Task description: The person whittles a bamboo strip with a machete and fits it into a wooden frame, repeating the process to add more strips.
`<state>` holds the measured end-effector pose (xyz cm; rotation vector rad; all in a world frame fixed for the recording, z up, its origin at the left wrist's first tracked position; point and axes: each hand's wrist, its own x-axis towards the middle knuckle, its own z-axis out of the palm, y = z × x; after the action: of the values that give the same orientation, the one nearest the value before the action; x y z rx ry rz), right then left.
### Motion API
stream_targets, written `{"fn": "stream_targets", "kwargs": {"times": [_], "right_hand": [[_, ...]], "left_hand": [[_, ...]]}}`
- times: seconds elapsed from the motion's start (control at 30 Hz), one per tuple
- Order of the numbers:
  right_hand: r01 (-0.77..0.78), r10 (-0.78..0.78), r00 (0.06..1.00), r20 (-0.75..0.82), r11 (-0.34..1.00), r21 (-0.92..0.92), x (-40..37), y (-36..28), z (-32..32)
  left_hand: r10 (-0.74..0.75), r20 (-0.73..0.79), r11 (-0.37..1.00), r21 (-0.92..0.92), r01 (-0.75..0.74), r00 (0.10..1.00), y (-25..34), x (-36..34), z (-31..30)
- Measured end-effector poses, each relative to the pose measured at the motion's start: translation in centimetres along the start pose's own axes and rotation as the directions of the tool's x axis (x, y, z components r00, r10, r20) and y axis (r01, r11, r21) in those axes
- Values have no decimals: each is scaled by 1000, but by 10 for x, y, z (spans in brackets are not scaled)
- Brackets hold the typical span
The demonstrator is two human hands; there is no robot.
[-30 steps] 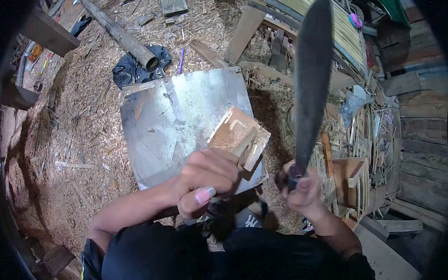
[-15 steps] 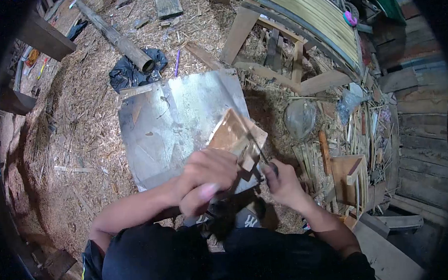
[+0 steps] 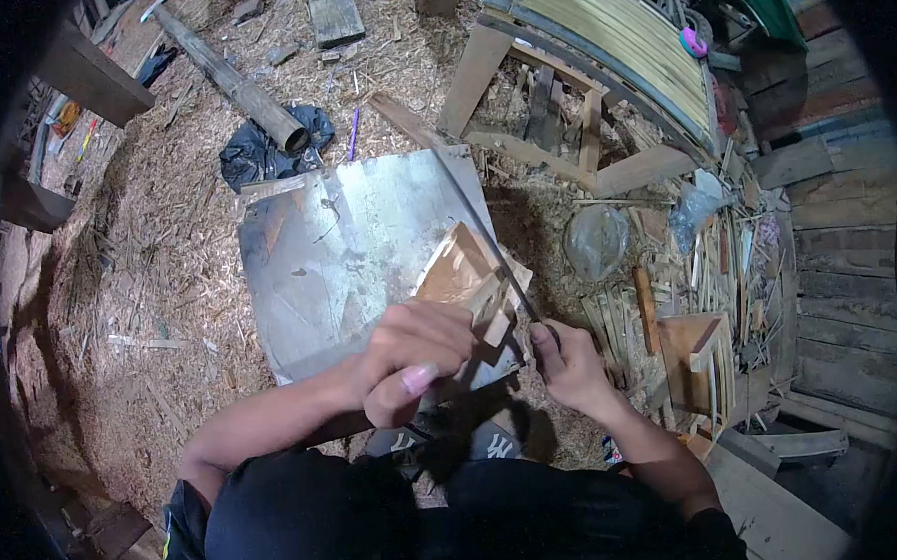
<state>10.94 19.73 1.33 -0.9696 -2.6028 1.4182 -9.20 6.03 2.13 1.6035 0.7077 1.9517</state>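
Note:
My left hand (image 3: 420,351) is closed in a fist at the near end of a pale wooden piece (image 3: 489,298), with the thumb along its near side. Most of its grip on the wood is hidden from above. Below the wooden piece shows an orange-brown wooden panel (image 3: 455,268) with light edges, over the metal sheet (image 3: 367,244). Wrapped around a dark handle, my right hand (image 3: 573,370) holds a long, thin dark blade (image 3: 481,224). This blade slants up and left past the wood's right side; whether it touches cannot be told.
Wood shavings (image 3: 158,283) cover the ground. A slatted wooden bench (image 3: 608,33) stands at upper right, a clear plastic bag (image 3: 599,241) nearer. Past the sheet lie a round post (image 3: 250,93), a black plastic bag (image 3: 268,153) and a purple pen (image 3: 354,134). Wooden offcuts (image 3: 692,359) lie at right.
The blade was blurred and now shows sharply, reaching farther up and left across the sheet's top right corner. My left hand keeps its place on the wood, and my right hand has hardly shifted.

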Motion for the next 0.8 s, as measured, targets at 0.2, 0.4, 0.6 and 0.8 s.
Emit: {"fn": "stream_targets", "kwargs": {"times": [0.2,0.4,0.6,0.8], "right_hand": [[218,-209,975,-70,965,145,-20,-11,-21],[-37,35,999,34,998,54,-7,8,3],[-72,28,983,184,969,235,-20,7,-5],[8,-30,993,111,981,196,-21,18,6]], "left_hand": [[7,-25,1000,-7,-7,1000,1,-1,4],[12,9,1000,8,-12,1000,-3,-2,3],[47,-63,998,-31,-50,997,25,21,14],[-18,-96,999,34,21,995,23,7,6]]}}
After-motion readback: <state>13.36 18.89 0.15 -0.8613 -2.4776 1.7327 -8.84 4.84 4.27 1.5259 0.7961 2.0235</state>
